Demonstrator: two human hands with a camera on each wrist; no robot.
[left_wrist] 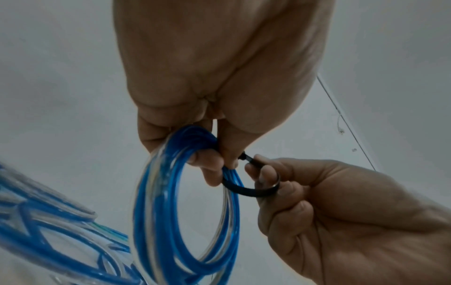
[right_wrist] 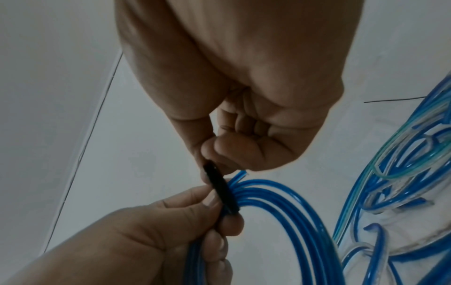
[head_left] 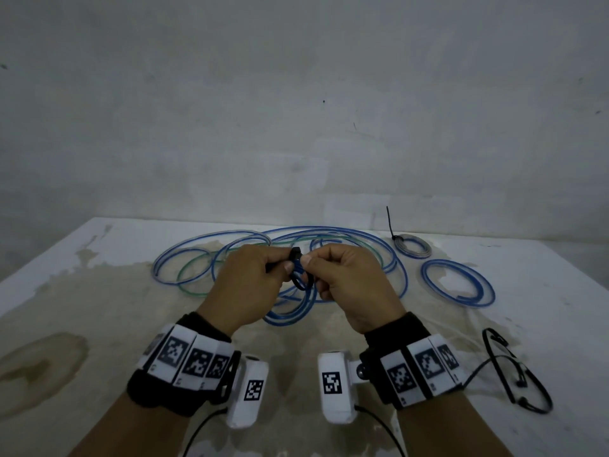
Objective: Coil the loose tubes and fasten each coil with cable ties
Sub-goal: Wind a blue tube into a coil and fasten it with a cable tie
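On the left of the table (head_left: 99, 291) lies a loose tangle of blue and green tubes (head_left: 204, 258), not yet coiled. In front of it, held above the table, the left hand (head_left: 250, 285) grips a small blue coil (left_wrist: 185, 202): its fingers curl round the gathered strands at the top while thumb and forefinger pinch the head end of a black cable tie (left_wrist: 253, 190). The tie loops loosely round the bundle, its ring still wide and slack. Just to the right, the right hand (head_left: 349, 282) pinches the other part of the tie between thumb and forefinger, its remaining fingers curled in.

The two grips sit almost touching, with the tie between them, crossing the strands roughly at right angles. The coil hangs below and toward the left hand, so tightening likely means the right hand drawing the tail away rightward while the left steadies head and bundle.

Farther right lie a small grey coil (head_left: 413, 246) with a tie sticking up, then an untied blue coil (head_left: 458, 283), and spare ties (head_left: 514, 371) near the edge.
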